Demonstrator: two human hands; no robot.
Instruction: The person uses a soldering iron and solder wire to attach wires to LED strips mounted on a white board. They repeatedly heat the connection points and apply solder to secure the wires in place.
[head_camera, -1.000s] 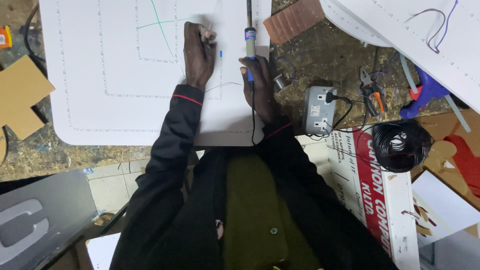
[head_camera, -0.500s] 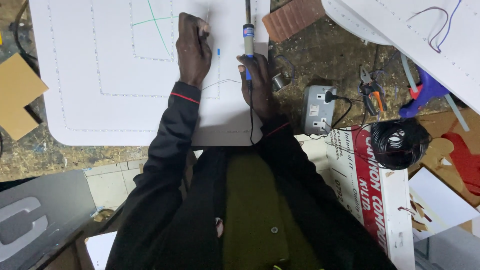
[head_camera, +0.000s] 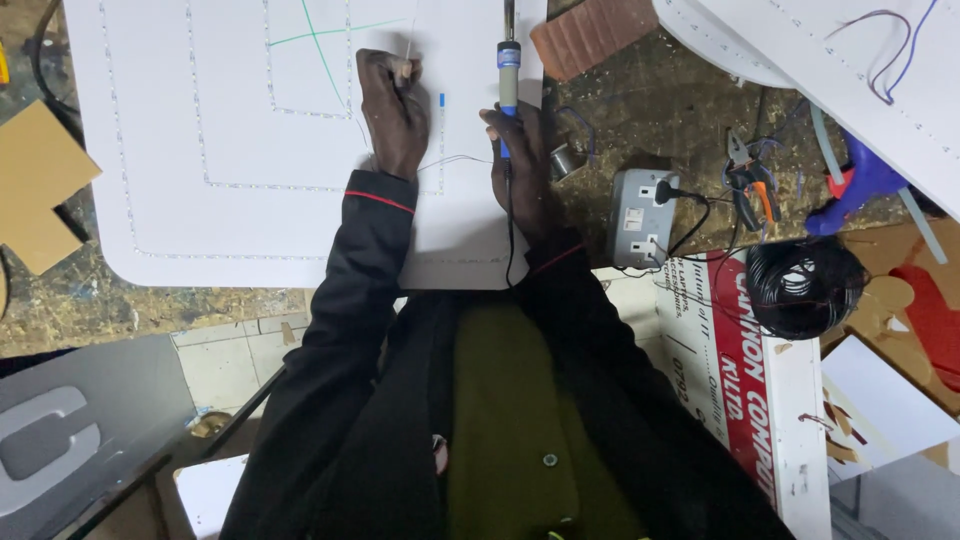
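While the left hand (head_camera: 392, 115) pinches a thin wire (head_camera: 412, 30) on the white board (head_camera: 200, 120), the right hand (head_camera: 520, 150) grips the soldering iron (head_camera: 508, 70); soldering seems underway; next, a steady tip.

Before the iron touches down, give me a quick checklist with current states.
1. Right hand grips the soldering iron: ok.
2. Left hand pinches the thin wire over the white board: ok.
3. Iron tip on the joint: cannot tell, tip is out of frame.
4. Iron cord free of snags: ok.
5. Plug seated in the socket box: ok.
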